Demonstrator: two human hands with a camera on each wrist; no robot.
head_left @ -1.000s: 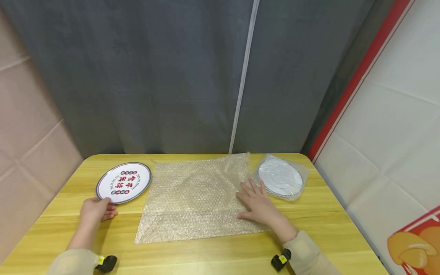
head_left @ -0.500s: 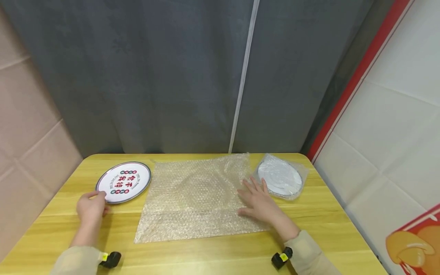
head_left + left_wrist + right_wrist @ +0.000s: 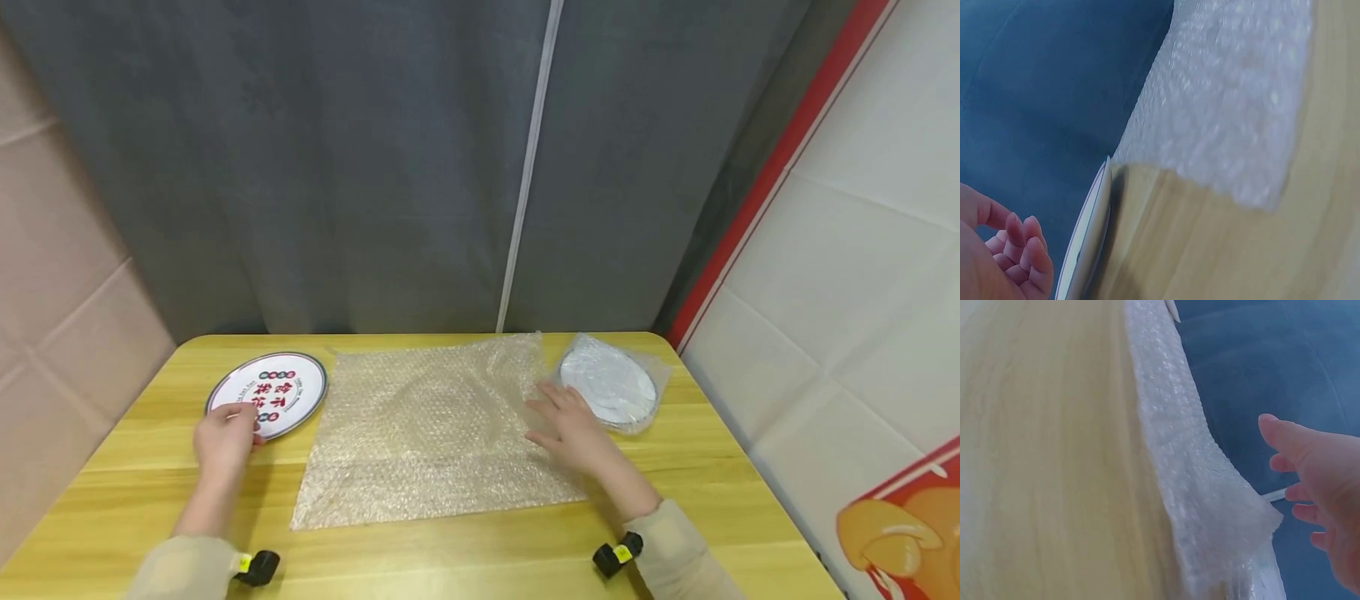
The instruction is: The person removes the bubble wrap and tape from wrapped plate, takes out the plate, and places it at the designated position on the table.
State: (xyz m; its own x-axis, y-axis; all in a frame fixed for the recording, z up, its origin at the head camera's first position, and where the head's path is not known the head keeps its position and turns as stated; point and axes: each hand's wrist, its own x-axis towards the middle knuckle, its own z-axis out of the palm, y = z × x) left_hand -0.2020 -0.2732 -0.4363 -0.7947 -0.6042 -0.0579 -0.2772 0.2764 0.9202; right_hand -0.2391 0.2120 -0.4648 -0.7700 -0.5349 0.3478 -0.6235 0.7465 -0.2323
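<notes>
A white round plate [image 3: 300, 398] with a dark blue rim and red and dark printed characters lies at the table's left. My left hand [image 3: 225, 440] is over its near edge, fingers loosely bent around nothing; the left wrist view shows a gap between the hand [image 3: 1007, 250] and the plate [image 3: 1087, 234]. In the middle lies a flat sheet of clear bubble wrap [image 3: 405, 475]. Above its right side hovers my right hand [image 3: 576, 429], fingers spread and holding nothing. The right wrist view shows this hand [image 3: 1325, 481] apart from the sheet [image 3: 1191, 462].
A round plate wrapped in bubble wrap [image 3: 609, 383] sits at the back right, close beside the sheet. The yellow wood table [image 3: 420, 558] ends at a dark grey curtain [image 3: 375, 167]. Light panels stand on both sides.
My left hand let go of the plate's rim, drew back slightly, then moved right over the plate. My right hand lifted from the bubble wrap and shifted slightly right.
</notes>
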